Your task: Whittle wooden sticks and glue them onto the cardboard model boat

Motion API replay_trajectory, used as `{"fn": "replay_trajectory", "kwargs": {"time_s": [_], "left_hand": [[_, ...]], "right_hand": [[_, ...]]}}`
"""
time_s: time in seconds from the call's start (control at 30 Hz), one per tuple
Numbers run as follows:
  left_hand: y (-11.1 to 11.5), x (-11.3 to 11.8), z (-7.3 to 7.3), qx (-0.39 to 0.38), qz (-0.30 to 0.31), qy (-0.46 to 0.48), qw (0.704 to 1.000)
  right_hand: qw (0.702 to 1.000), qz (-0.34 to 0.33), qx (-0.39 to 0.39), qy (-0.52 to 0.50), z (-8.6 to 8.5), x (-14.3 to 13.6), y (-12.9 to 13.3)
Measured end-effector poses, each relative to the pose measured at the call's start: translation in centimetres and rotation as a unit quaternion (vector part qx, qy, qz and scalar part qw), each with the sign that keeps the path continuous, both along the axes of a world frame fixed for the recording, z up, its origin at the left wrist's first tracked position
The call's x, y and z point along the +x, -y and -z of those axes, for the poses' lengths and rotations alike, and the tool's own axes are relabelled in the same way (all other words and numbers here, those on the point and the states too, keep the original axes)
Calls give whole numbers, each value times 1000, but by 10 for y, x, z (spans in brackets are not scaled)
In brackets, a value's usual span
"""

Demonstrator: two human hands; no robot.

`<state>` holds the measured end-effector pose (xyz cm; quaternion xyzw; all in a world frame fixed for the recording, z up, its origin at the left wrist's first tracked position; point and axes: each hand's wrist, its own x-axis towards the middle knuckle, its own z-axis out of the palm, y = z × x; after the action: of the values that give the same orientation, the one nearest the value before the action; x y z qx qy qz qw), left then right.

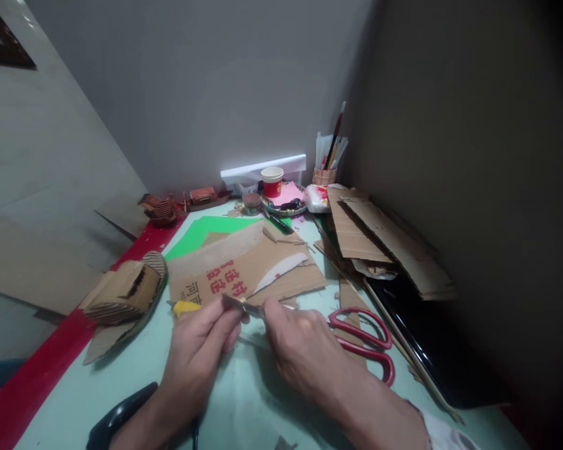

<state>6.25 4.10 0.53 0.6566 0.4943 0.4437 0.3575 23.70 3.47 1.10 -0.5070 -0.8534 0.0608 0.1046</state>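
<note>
Near the middle of the table my two hands are close together. My right hand [298, 337] is closed round a small knife [244, 305], whose dark blade points left, over the fingertips of the other hand. My left hand [204, 340] is pinched, and what sits between its fingers is too small to make out. Just behind my hands lies a flat cardboard sheet [216, 262] with red printing. Red-handled scissors [387, 340] rest to the right of my right hand, their blades partly hidden by it. Something yellow [186, 307] shows behind my left hand.
A cardboard boat model [126, 290] stands at the left. Stacked cardboard [361, 234] and a black glossy panel [431, 344] lie right. At the back are a red cup [272, 184], a brush holder [325, 175] and green paper [194, 234]. A black object [117, 415] is at front left.
</note>
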Motion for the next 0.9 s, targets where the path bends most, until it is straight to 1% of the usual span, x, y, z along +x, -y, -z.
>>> {"fn": "replay_trajectory", "kwargs": {"time_s": [0.1,0.23,0.37,0.43,0.5,0.6,0.67,0.73,0.8,0.9], "left_hand": [[1,2,0,-32,1,45,999],[-1,2,-2,-51,-2,56,997],[-4,1,-10,-92,-9,102,990],[-5,1,-14,-85,-6,92,992],[-6,0,-15,-59,1,48,997],[-6,-1,-14,-13,11,-21,1000],[-6,-1,-12,-1,23,-45,999],[-5,-2,-10,-7,34,-44,998],[-4,-3,-10,-29,38,-23,999],[-4,-3,-12,-94,31,35,995]], "right_hand": [[1000,3,5,-2,-2,1,0],[1000,4,6,-8,-3,2,-1],[1000,13,9,-7,-3,2,-2],[1000,18,6,-3,-3,2,-2],[1000,20,-1,2,-2,1,-2],[1000,17,-10,7,1,0,-1],[1000,14,-10,6,2,-1,0],[1000,11,-7,4,3,-1,0],[1000,7,-5,1,2,-1,-1],[1000,6,-3,0,-2,0,-2]]}}
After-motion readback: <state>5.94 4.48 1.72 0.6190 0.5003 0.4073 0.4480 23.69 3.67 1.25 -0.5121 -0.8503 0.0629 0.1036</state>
